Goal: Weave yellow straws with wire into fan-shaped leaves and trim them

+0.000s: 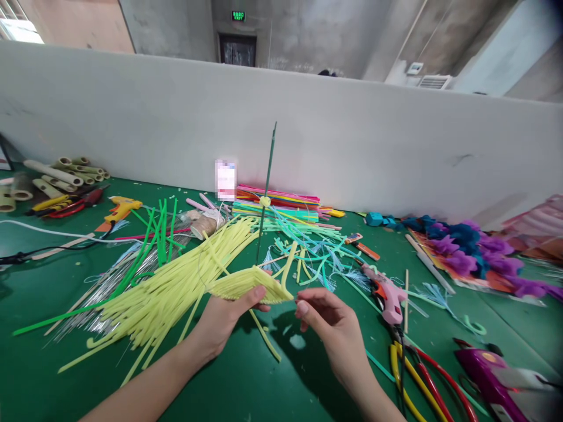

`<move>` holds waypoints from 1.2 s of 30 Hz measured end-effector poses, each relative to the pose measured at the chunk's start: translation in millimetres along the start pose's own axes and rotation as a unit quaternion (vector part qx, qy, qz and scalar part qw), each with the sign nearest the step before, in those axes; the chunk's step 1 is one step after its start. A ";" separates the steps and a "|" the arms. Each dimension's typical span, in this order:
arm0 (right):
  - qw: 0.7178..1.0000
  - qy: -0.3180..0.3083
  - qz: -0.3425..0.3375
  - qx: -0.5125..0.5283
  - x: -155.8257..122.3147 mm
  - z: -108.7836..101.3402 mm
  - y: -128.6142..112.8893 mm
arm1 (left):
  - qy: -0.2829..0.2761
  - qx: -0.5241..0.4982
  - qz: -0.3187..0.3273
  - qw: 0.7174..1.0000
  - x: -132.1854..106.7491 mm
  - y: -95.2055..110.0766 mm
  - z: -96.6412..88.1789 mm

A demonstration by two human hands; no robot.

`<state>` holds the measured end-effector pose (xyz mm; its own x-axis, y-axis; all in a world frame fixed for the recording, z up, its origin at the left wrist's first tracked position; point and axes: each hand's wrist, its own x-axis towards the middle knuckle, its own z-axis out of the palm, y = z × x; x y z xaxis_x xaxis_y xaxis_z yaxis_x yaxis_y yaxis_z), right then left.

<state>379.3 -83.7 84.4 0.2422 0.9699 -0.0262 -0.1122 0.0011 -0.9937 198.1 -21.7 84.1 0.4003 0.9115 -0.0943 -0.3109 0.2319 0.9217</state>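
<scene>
At the far left of the green table (246, 387), bamboo tubes (59, 176) lie together, and then comes a yellow hot-glue gun (124, 208). Next spreads a loose bundle of yellow pipe cleaners (176, 281). Beside it, the left hand (231, 313) has its thumb and fingers closed upon a leaf-shaped yellow pipe-cleaner piece (246, 284), which is held above the table. Just beside the tip of this piece is the right hand (329, 322), its fingers half curled; whether they pinch something, I cannot tell. Further right lies a pink hot-glue gun (389, 299), and then purple and blue flowers (466, 246).
</scene>
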 end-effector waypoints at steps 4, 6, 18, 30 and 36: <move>0.999 0.022 -0.018 0.043 -0.3 -1.9 2.2 | 0.014 0.086 0.028 0.996 -0.1 4.4 -1.7; 0.998 0.022 -0.013 0.058 -0.1 -2.6 2.7 | 0.013 0.161 0.066 0.985 1.0 8.2 -3.9; 0.931 -0.117 0.241 0.247 7.0 -6.6 -10.2 | -0.065 0.059 0.105 0.991 11.8 8.4 -8.0; 0.984 -0.060 0.124 0.109 0.8 4.5 -1.8 | -0.119 -0.004 -0.173 0.978 25.9 30.9 -41.6; 0.997 -0.062 0.046 -0.003 3.5 6.2 -0.4 | -0.213 0.226 -0.121 0.943 18.2 29.7 -32.1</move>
<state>374.2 -78.8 85.5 0.1102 0.9884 -0.1044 -0.1228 -0.0907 -0.9883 168.5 12.7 97.7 0.7519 0.6097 -0.2508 0.1939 0.1590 0.9680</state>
